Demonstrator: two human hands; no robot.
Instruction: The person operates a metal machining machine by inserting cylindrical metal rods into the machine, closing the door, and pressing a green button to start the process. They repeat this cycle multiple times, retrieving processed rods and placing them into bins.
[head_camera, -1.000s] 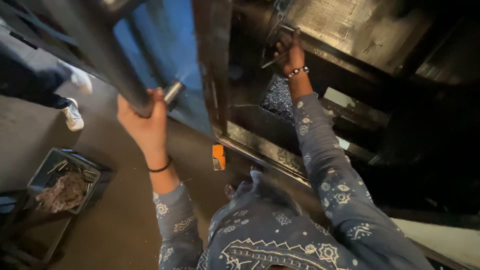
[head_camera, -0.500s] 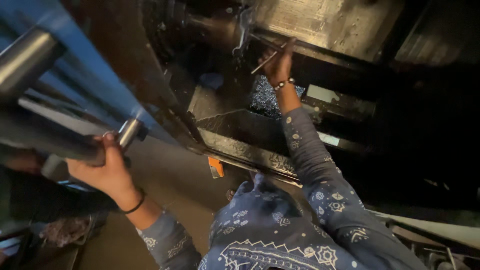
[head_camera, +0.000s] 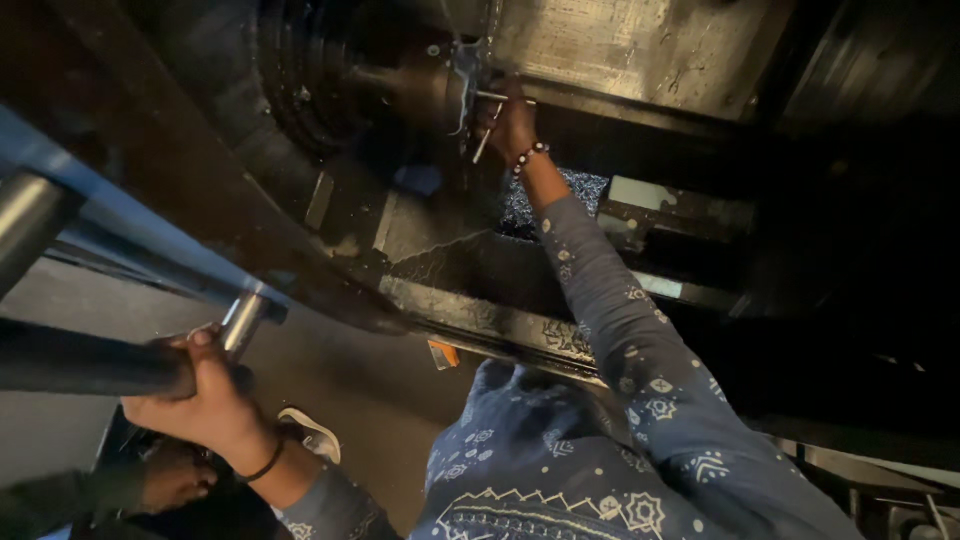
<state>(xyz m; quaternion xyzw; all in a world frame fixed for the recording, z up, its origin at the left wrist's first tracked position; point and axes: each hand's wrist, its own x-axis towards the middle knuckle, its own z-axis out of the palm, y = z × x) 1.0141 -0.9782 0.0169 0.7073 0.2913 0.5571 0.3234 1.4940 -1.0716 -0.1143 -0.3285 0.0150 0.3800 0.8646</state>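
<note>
A: What sits far over at nine o'clock?

B: A dark round bar (head_camera: 80, 365) runs in from the left edge. The left hand (head_camera: 205, 400) wraps it, the grip fully closed around the bar, thumb on top. A black band circles that wrist. Just at one o'clock from the knuckles a short shiny metal handle (head_camera: 242, 322) sticks up, touching the hand or nearly so; I cannot tell which.

A: And below that hand?

B: At seven o'clock another person's hand (head_camera: 170, 478) shows in shadow, and a white shoe (head_camera: 312, 432) rests on the floor (head_camera: 340, 370) just right of the wrist.

A: Toward the middle?

B: A small orange tag (head_camera: 443, 353) hangs under the machine's dark frame edge (head_camera: 480, 320).

A: Then up at twelve o'clock?

B: The right hand (head_camera: 512, 122), beaded bracelet on the wrist, reaches deep into the machine. Its grip is closed on a thin metal rod (head_camera: 482, 146) that slants down to the left, right beside the chuck (head_camera: 462, 85). Below the forearm lies a bed of metal shavings (head_camera: 590, 185).
</note>
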